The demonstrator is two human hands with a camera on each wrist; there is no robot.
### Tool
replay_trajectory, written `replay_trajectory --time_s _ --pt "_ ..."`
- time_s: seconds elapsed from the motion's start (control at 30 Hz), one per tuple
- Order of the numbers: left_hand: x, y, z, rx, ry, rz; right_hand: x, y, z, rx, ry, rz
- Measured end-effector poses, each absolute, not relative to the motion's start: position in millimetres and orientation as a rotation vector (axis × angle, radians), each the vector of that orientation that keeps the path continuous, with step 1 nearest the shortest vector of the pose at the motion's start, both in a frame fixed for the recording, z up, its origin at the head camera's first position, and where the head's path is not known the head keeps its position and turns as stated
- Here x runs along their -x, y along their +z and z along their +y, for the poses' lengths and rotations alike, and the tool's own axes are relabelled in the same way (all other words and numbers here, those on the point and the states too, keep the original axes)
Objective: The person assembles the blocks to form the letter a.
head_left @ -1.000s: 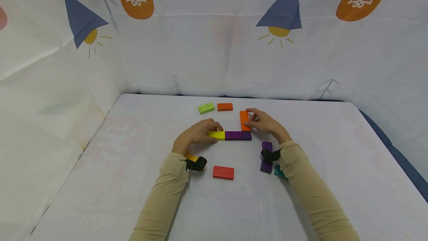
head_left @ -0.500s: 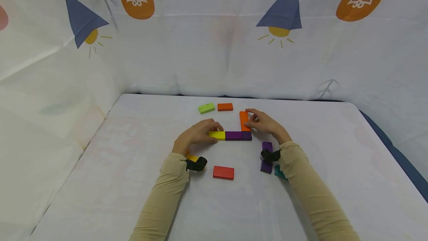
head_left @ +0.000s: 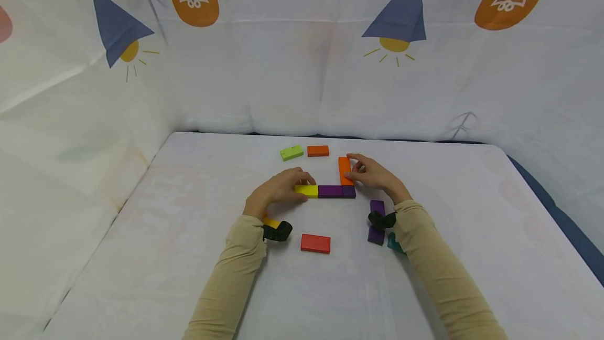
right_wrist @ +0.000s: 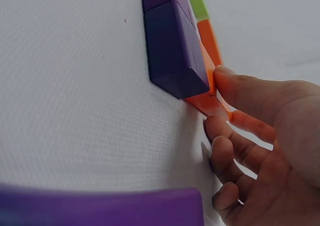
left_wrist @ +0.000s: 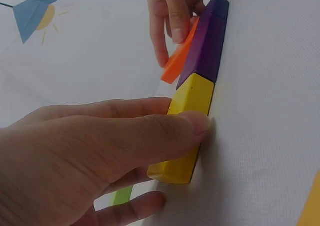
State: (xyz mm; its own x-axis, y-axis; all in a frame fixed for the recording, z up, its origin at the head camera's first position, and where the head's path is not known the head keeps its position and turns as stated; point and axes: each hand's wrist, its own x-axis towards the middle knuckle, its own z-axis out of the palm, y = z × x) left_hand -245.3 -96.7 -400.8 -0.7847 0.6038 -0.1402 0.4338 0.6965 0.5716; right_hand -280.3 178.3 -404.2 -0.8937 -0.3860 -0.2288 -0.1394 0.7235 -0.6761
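Observation:
My left hand (head_left: pixel 280 189) grips a yellow block (left_wrist: pixel 192 98) between thumb and fingers, at the left end of a row on the table. Beside it in line lie a purple block (head_left: pixel 330 191) and a darker purple block (right_wrist: pixel 172 48) at the right end. An orange block (head_left: pixel 345 171) runs back from that right end, at a right angle to the row. The right hand (head_left: pixel 375 174) pinches this orange block, thumb toward the near part and a finger at its far end. In the right wrist view the dark purple block partly hides it.
Farther back lie a lime green block (head_left: pixel 291 152) and another orange block (head_left: pixel 318 151). A red block (head_left: pixel 315 244) is nearer. Under the right wrist sit purple pieces (head_left: pixel 376 235) and a teal block (head_left: pixel 395 243); a yellow-orange block (head_left: pixel 271 222) shows by the left wrist.

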Motion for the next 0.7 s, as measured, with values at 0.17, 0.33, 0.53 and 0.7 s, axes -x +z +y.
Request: replay_trajectory --time_s 0.17,0.33,0.53,0.7 --pt "244.9 -400.6 -96.6 -0.815 0.747 2.592 280.4 -404.7 177.6 0.399 -0.971 2.576" --pt "244.6 -400.0 -96.2 -0.805 0.734 2.592 281.6 -406.1 177.1 0.402 -0.973 2.579" --pt "244.2 -399.2 -95.7 -0.794 0.740 2.587 282.6 -407.5 178.7 0.372 -0.972 2.577" --pt "243.6 -399.1 -95.8 -0.788 0.747 2.582 283.3 -408.1 179.1 0.382 -0.972 2.572"
